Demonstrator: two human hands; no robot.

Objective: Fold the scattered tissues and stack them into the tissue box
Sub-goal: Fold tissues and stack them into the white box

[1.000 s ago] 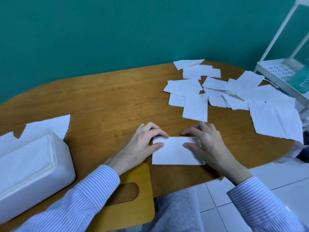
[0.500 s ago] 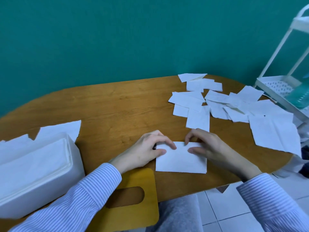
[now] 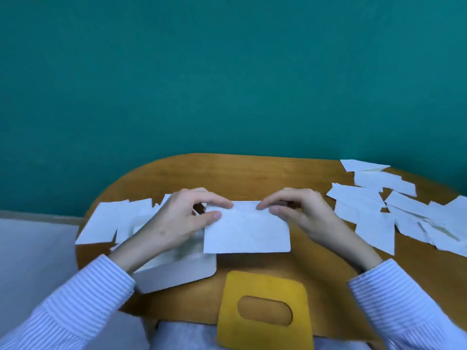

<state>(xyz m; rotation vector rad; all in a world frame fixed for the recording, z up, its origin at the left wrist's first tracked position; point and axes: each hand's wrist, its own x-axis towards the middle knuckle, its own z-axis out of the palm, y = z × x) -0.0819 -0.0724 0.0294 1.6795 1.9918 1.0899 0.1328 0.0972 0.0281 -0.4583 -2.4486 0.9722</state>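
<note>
a teal wall fills the upper half of the view, and at the far left a pale grey floor meets its base. in front of the wall stands a wooden table with a rounded left end; its near edge is at the bottom of the view.

on the right part of the table lies a wide spread of loose tissues, overlapping each other, some reaching the right border. on the left part lies a smaller group of white sheets, partly hanging over the table's left edge. the white box stands on the table just in front of them, and the left forearm in a striped sleeve crosses over it, so most of its inside is hidden; the picture is blurred there. a yellow lid with an oval slot lies at the near edge, sticking out over it, just right of the box.

the folded tissue is held between the two hands, near the middle of the table, and its left end overlaps the right end of the box. the left hand pinches its upper left corner with thumb and curled fingers. the right hand pinches its upper right corner in the same way. if the tissue touches the table, i cannot tell.
</note>
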